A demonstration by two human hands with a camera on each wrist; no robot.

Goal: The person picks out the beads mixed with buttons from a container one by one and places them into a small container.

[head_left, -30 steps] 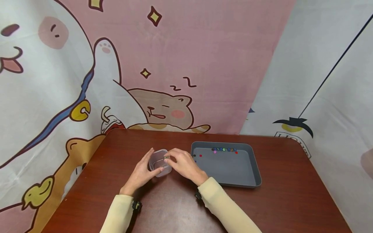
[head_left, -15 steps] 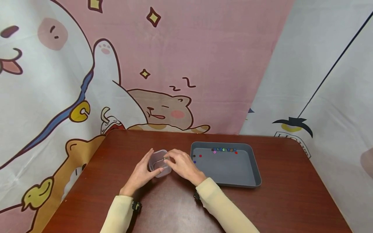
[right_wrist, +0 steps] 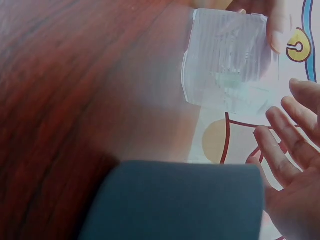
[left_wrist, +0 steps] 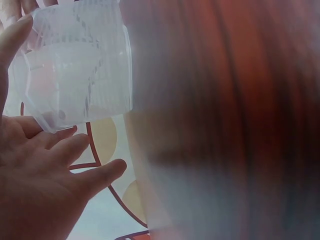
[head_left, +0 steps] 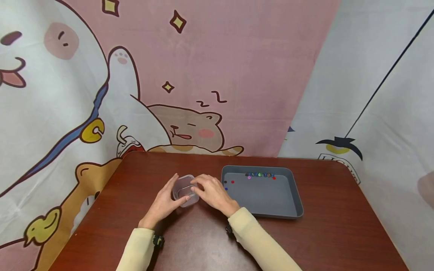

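Note:
A clear plastic tub (head_left: 185,189) stands on the table, its mouth facing up. My left hand (head_left: 163,203) grips it, thumb on the near side and fingers along the left. In the left wrist view, that hand's thumb and fingers (left_wrist: 70,145) lie about the tub's wall. Over the right rim is my right hand (head_left: 215,194), thumb and index finger apart with nothing visible between them. The right wrist view shows its fingers (right_wrist: 275,147) extended beside the tub. A faint greenish patch shows through the tub wall there; what it is I cannot tell.
To the right lies a grey tray (head_left: 271,201). Along its far side runs a row of several colourful marbles (head_left: 260,175), with a pink ring (head_left: 249,177) and small red pieces (head_left: 232,182) nearby. A printed cloth (head_left: 257,75) hangs behind the table (head_left: 325,210).
A second ago a small greenish marble was between my right thumb and index finger above the tub; now it is gone from them. The left hand and tub have stayed in place.

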